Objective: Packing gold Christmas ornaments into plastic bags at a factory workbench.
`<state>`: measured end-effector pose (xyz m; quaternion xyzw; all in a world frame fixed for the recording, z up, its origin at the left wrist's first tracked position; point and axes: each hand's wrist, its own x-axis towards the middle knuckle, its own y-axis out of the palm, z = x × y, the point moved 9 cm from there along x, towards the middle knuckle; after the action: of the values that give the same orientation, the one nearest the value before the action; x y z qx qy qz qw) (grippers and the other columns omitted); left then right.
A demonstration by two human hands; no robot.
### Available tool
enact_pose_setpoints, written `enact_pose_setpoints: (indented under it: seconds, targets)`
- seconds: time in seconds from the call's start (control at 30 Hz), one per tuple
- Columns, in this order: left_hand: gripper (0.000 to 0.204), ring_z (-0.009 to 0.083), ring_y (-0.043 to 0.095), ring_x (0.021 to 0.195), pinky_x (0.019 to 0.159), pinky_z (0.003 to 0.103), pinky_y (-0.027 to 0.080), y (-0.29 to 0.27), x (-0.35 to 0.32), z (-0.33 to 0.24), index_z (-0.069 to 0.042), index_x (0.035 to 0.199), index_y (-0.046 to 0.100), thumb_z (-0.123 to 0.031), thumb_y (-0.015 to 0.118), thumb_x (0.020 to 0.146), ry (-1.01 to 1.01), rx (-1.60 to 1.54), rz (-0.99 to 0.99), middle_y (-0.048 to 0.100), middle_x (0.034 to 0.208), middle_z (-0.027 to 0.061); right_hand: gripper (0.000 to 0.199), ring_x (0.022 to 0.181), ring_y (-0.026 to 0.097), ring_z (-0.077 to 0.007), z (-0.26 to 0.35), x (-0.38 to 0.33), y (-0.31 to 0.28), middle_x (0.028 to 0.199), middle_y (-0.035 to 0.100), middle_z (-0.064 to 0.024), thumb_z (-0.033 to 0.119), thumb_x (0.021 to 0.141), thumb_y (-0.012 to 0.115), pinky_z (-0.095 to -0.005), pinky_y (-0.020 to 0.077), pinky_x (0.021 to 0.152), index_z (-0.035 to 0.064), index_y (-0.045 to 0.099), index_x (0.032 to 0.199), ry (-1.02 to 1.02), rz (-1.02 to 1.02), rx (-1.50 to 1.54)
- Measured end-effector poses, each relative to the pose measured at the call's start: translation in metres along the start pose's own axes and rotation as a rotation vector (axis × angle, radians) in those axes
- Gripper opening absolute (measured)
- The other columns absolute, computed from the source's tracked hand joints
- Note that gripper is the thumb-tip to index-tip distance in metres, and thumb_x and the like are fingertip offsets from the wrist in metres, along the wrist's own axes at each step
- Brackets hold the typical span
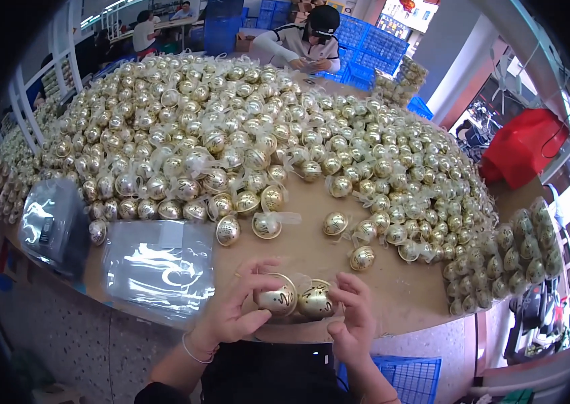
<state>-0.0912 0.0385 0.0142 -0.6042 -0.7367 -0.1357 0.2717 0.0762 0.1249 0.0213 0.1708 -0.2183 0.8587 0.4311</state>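
At the table's near edge, my left hand (232, 311) has its thumb and fingers closed around a shiny gold ball ornament (278, 297) with dark markings. My right hand (352, 322) pinches a second gold ornament (316, 301) between thumb and fingers. These two sit side by side, seeming to touch. A pale translucent ribbon (304, 281) shows between their tops. Just beyond my hands lie loose ornaments of the same kind, such as one with its ribbon (266, 225) and one off to the right (362, 258). To the left of my left hand is a stack of clear plastic bags (157, 269).
A big heap of gold ornaments (191, 121) covers the brown table (393, 306). More clear bags (53, 219) lie at the left edge, filled packs (500, 262) at the right. Across the heap sits another person (305, 44) before blue crates (376, 47). A blue crate (409, 377) stands below.
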Motion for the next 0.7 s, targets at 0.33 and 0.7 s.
enact_pose_setpoints:
  seconds: [0.33,0.7]
  targets:
    - [0.039,0.0269,0.053,0.106,0.096,0.036,0.04,0.008,-0.009,-0.019,0.004,0.123,0.036,-0.005,0.049,0.087,-0.197,0.151,-0.246,0.044,0.125,0.0236,0.028,0.093,0.047,-0.0138,-0.008,0.022,0.006,0.101,0.046,-0.0043,0.009,0.08,0.071,-0.0287,0.039,0.087,0.0036,0.059,0.104,0.344,0.009,0.318]
    - [0.032,0.0275,0.055,0.1,0.088,0.035,0.046,0.021,0.001,-0.049,0.0,0.113,0.044,0.003,0.052,0.082,0.118,0.482,-0.176,0.05,0.12,0.0213,0.029,0.083,0.056,-0.0206,0.048,0.032,0.011,0.09,0.058,-0.0042,0.021,0.068,0.08,-0.0312,0.0473,0.072,0.0139,0.074,0.096,-0.276,0.404,-0.454]
